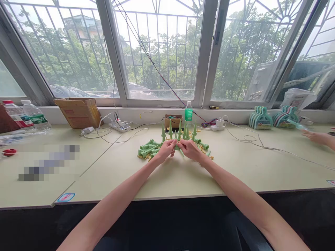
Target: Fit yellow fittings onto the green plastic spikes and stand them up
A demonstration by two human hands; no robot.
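Note:
Both hands meet over the middle of the table, fingertips almost touching. My left hand is closed around a green plastic cone, whose thin tip points up. My right hand pinches at the same cone from the other side; whether a smaller part is between its fingers is hidden. Just behind the hands, several green cones stand upright in a loose row. More cones lie in a pile at the left, mixed with small yellow pieces. Another few cones lie at the right.
A small open box and a green-labelled bottle stand behind the cones. Cables and a power strip run along the back. A cardboard box is at left. At right, another person's hand is near stacked light-green pieces.

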